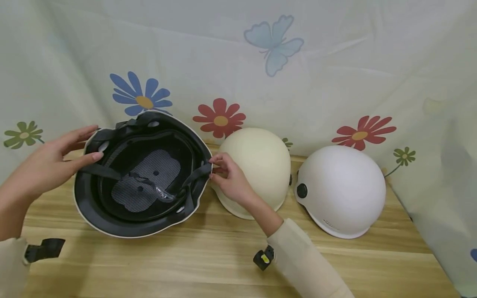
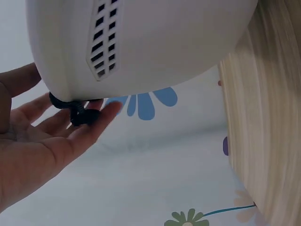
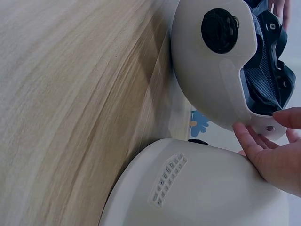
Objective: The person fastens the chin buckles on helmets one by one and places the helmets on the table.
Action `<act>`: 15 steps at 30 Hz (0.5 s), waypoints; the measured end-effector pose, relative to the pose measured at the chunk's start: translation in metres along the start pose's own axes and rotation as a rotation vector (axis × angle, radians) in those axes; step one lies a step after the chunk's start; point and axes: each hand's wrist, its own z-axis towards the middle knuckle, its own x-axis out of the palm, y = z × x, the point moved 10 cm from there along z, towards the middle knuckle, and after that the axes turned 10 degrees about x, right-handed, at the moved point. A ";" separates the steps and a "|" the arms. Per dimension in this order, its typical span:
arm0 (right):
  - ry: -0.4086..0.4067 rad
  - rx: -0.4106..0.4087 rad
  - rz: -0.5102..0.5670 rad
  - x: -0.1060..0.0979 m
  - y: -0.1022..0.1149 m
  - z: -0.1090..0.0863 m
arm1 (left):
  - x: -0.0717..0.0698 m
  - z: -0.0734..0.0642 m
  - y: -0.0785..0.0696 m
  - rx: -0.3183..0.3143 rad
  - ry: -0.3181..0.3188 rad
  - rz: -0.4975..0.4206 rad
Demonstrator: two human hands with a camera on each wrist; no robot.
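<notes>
A helmet with a pale shell is tipped up at the left of the head view, its black lined inside facing me. My left hand holds its left edge, thumb over the rim and fingers behind. On the opposite edge, my right hand pinches the rim beside a dark chin strap. That strap runs across the hollow, over a grey textured pad. The left wrist view shows slotted vents on the shell, and the right wrist view a round black vent.
A cream helmet sits dome-up on the wooden table, close behind my right hand. Farther right stands a white helmet, also dome-up. A flower-printed cloth hangs along the back and right.
</notes>
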 end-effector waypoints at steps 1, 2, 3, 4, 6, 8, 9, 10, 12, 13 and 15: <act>0.006 0.000 0.001 0.001 0.000 0.000 | 0.000 0.000 0.001 0.007 -0.005 -0.004; 0.013 0.004 0.003 0.001 0.000 0.000 | 0.000 -0.001 0.001 0.012 -0.012 -0.004; 0.021 0.007 0.004 0.002 -0.001 -0.001 | -0.001 -0.002 0.001 0.018 -0.023 -0.001; 0.030 0.015 0.006 0.002 -0.001 -0.001 | -0.002 -0.003 0.001 0.025 -0.033 0.000; 0.045 0.032 0.005 0.003 -0.003 -0.002 | -0.003 -0.005 0.001 0.039 -0.052 0.012; 0.064 0.046 0.006 0.004 -0.004 -0.003 | -0.003 -0.008 0.001 0.050 -0.061 0.022; 0.072 0.045 -0.002 0.004 -0.004 -0.004 | -0.003 -0.009 0.002 0.052 -0.065 0.026; 0.081 0.046 -0.010 0.005 -0.004 -0.004 | -0.003 -0.011 0.001 0.056 -0.072 0.027; 0.099 0.036 -0.030 0.005 -0.003 -0.007 | -0.001 -0.014 0.001 0.056 -0.081 0.031; 0.111 0.032 -0.036 0.005 -0.002 -0.008 | 0.000 -0.015 0.001 0.055 -0.085 0.032; 0.135 0.025 -0.042 0.005 -0.001 -0.011 | 0.002 -0.018 0.001 0.047 -0.095 0.043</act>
